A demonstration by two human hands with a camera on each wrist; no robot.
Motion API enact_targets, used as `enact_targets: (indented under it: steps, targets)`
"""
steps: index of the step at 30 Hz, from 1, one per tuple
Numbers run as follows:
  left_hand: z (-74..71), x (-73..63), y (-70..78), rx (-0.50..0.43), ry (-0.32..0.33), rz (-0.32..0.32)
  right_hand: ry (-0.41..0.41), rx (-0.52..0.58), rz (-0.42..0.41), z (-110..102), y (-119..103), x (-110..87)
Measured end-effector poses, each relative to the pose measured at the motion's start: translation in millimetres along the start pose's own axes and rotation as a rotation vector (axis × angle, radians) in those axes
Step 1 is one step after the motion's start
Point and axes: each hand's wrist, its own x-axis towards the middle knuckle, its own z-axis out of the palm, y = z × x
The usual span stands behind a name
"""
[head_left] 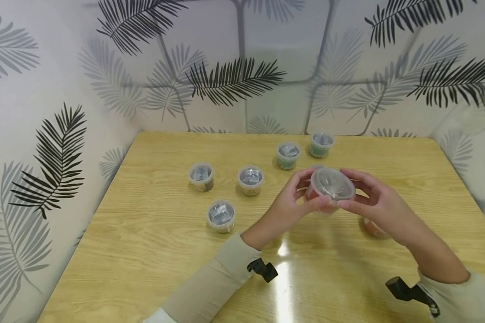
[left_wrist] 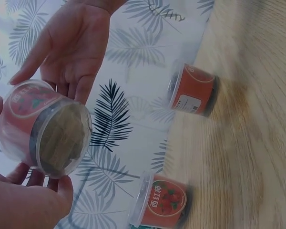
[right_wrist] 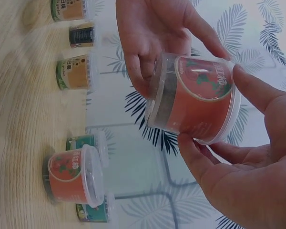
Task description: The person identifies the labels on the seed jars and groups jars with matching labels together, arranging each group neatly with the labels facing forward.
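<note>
Both hands hold one round clear plastic tub (head_left: 332, 184) above the table, tilted, its translucent lid facing up toward the head camera. My left hand (head_left: 293, 197) grips its left side, and my right hand (head_left: 377, 199) grips the right, thumbs near the lid rim. A red label with a tomato picture wraps the held tub (right_wrist: 202, 93) in the right wrist view. Through its clear bottom in the left wrist view, brownish contents (left_wrist: 62, 138) show. Beneath the right hand stands another red-labelled tub (head_left: 374, 229), partly hidden by that hand.
Two green-labelled tubs (head_left: 288, 155) stand at the back of the wooden table (head_left: 153, 251). To the left are three more lidded tubs (head_left: 250, 181), two with orange-brown labels in the right wrist view. Leaf-patterned walls (head_left: 222, 40) border the table's back and sides.
</note>
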Motion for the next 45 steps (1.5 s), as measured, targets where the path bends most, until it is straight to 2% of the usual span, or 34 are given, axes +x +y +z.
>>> enact_targets:
  steps: [4, 9, 11, 17, 24, 26, 30, 33, 40, 45]
  targets:
    - [1.0, 0.3, -2.2, -0.021, -0.030, -0.002, -0.005, -0.010, 0.014, -4, 0, -2.7]
    - [3.5, 2.9, -6.3, -0.014, -0.073, -0.014, -0.068, 0.004, -0.025, -10, 3, -5.4]
    - [5.2, 4.2, -7.8, -0.004, -0.088, -0.030, -0.104, 0.012, -0.036, -13, 5, -6.5]
    - [12.7, 8.5, -15.1, 0.000, -0.130, -0.112, -0.164, -0.014, 0.009, -28, 17, -12.3]
    - [23.2, 13.0, -30.6, -0.008, -0.160, -0.214, -0.177, -0.160, -0.012, -35, 30, -17.8]
    - [26.0, 14.2, -35.1, 0.002, -0.166, -0.220, -0.174, -0.230, -0.020, -36, 32, -18.2]
    - [30.4, 17.8, -44.3, 0.030, -0.176, -0.205, -0.156, -0.466, -0.063, -39, 35, -15.8]
    - [32.8, 20.2, -51.1, 0.056, -0.174, -0.199, -0.163, -0.572, -0.058, -41, 36, -11.6]
    - [40.5, 23.0, -63.6, 0.063, -0.173, -0.262, -0.201, -0.615, -0.003, -45, 47, -4.1]
    - [41.6, 24.3, -71.8, 0.060, -0.198, -0.274, -0.218, -0.594, 0.023, -45, 57, 0.4]
